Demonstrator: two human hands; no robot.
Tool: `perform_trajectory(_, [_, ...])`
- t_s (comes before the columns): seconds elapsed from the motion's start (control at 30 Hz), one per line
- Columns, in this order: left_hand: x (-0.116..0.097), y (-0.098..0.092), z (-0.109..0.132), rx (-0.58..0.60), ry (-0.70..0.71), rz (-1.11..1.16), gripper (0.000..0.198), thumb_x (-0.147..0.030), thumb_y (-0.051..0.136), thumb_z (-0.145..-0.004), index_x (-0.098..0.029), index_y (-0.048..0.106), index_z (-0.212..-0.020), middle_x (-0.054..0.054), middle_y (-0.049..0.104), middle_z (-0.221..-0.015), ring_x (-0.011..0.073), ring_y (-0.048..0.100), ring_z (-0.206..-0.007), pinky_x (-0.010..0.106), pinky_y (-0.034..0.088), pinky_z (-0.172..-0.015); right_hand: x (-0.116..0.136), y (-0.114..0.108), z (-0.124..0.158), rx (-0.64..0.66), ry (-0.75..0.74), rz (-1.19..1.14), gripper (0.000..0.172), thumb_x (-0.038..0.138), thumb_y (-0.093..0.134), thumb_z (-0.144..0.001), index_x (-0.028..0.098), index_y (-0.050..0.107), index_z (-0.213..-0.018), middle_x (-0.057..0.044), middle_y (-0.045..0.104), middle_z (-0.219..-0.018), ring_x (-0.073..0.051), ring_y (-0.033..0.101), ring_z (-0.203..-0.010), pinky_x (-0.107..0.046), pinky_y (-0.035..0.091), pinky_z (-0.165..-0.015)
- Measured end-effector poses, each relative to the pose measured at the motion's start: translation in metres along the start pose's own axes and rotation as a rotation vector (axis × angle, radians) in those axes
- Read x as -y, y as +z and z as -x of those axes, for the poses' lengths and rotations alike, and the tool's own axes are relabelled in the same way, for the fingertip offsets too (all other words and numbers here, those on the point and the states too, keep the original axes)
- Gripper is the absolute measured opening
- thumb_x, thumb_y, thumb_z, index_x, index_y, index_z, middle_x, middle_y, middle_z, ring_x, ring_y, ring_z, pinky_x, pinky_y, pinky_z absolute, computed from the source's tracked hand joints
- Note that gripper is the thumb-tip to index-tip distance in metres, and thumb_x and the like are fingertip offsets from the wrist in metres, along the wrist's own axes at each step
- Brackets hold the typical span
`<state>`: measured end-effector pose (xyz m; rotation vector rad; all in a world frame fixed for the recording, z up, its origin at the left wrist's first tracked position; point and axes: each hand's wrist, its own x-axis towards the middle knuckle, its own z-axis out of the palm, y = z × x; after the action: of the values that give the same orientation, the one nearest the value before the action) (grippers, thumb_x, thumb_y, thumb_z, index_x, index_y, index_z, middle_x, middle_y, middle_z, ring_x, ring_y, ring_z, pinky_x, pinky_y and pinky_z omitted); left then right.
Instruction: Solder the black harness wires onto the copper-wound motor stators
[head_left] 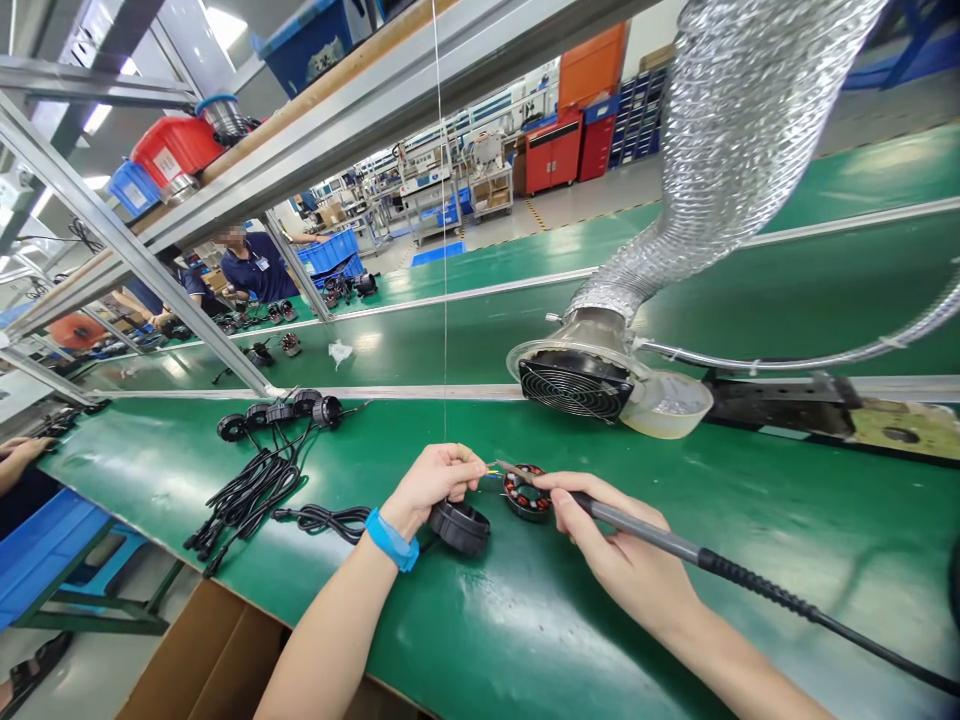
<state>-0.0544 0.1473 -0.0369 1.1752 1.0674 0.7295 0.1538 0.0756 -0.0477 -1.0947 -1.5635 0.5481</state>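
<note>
LH [433, 482] pressed together, pinching thin yellow/green wire ends [491, 472]; wire-to-stator link not clear from here. RH [609, 545] wrapped pen-style round a soldering iron [637, 525], tip right over a wound stator [527, 492] w/ red & copper coils, lying flat on the green bench mat [675, 610], near edge, just right of LH. Black round housing [459, 527] sits on the mat just under LH, its black cable [322, 520] trailing left.

Risks: iron tip v. close to LH fingers, so a slip = burn. Tip also nr wire insulation & coils, could melt or nick them. Wires are thin; tension from the housing/cable could pull them out of the pinch. Iron cord [817, 615] runs off right, a snag could drag the tip. Can't tell if tip touches anything.

Containers: clear round tub [667, 408] right of fume extractor fan [576, 383], far side of the bench, pale contents, can't tell what. Far left, red bin [176, 150] & blue bin [133, 188] up on the overhead shelf, contents mostly hidden. Blue crates [328, 255] further off behind co-worker [251, 265], contents not visible. Cardboard box [210, 650] nr edge below bench, open top not seen.
</note>
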Motion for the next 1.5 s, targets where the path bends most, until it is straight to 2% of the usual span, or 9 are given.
perform_trajectory(0.5, [0.0016,0.0005,-0.0033,0.028,-0.007,0.03,0.037,-0.038,0.082,-0.061,-0.012,0.059,-0.073,-0.004,0.055,-0.053,0.0004,0.032,-0.036,0.021,0.016,-0.04,0.0016,0.0,0.0004,0.011,-0.022,0.011,0.024,0.037,0.052,-0.094,0.024,0.072,-0.089,0.001,0.067,-0.062,-0.016,0.064,-0.052,-0.027,0.054,-0.059])
perform_trajectory(0.77, [0.0008,0.0015,-0.0018,0.02,0.002,0.041,0.04,-0.041,0.083,-0.062,-0.012,0.058,-0.073,-0.004,0.055,-0.053,0.0004,0.031,-0.036,0.021,0.016,-0.04,0.0029,-0.0003,0.001,0.043,0.105,-0.078,0.026,0.04,0.053,-0.093,0.023,0.072,-0.091,0.001,0.065,-0.062,-0.014,0.059,-0.049,-0.026,0.05,-0.05])
perform_trajectory(0.93, [-0.0004,0.0022,-0.0008,0.013,-0.003,0.044,0.039,-0.04,0.083,-0.062,-0.012,0.058,-0.074,-0.003,0.056,-0.054,0.0,0.032,-0.036,0.02,0.015,-0.04,0.0007,-0.0013,0.0023,-0.007,0.107,-0.103,0.025,0.04,0.054,-0.092,0.022,0.071,-0.091,0.0,0.064,-0.06,-0.014,0.058,-0.047,-0.025,0.046,-0.045])
perform_trajectory(1.5, [-0.0006,0.0024,-0.0014,0.004,-0.014,0.039,0.04,-0.041,0.083,-0.06,-0.012,0.058,-0.073,-0.004,0.056,-0.054,0.0003,0.032,-0.036,0.02,0.017,-0.04,0.0001,-0.0011,0.0037,-0.04,0.08,-0.058,0.026,0.04,0.054,-0.092,0.022,0.072,-0.088,-0.001,0.066,-0.062,-0.016,0.059,-0.048,-0.027,0.05,-0.049])
